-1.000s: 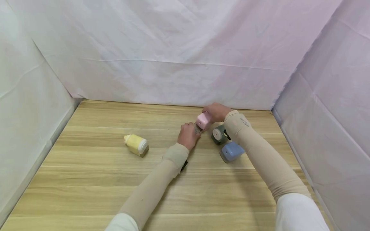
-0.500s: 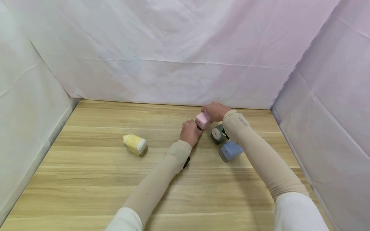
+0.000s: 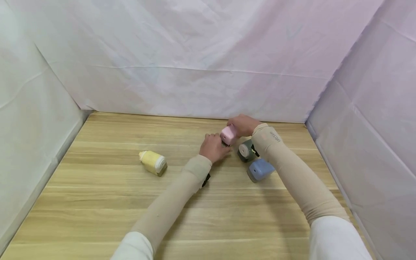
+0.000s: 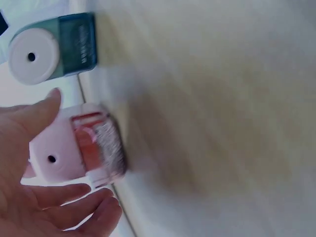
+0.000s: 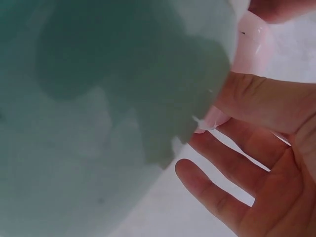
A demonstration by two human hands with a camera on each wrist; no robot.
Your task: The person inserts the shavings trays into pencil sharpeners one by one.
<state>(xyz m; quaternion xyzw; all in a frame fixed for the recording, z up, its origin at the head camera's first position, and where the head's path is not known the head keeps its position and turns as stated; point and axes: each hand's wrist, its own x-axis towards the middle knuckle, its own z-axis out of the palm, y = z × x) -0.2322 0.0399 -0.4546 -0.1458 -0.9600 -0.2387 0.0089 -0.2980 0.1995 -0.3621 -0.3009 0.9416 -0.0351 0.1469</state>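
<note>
Near the back of the table a pink pencil sharpener (image 3: 228, 134) is gripped by my right hand (image 3: 243, 125) at its far side. In the right wrist view, the right thumb and fingers hold the pink body (image 5: 253, 47), partly hidden behind a green sharpener (image 5: 98, 123) close to the camera. My left hand (image 3: 214, 148) is at the near left side of the pink sharpener, thumb and fingers spread. The left wrist view shows its clear bin with grey shavings (image 4: 109, 145) between the extended left thumb and fingers; firm contact cannot be made out.
Right of the hands stand a dark green sharpener (image 3: 245, 151) and a blue sharpener (image 3: 261, 169), close under the right forearm. A yellow sharpener (image 3: 152, 162) sits to the left. White cloth walls (image 3: 195, 90) enclose the wooden table (image 3: 107, 202).
My left hand gripped the bin end of the pink sharpener, moved slightly toward it, and now has its fingers loosened and spread. The right hand keeps its grip with little movement.
</note>
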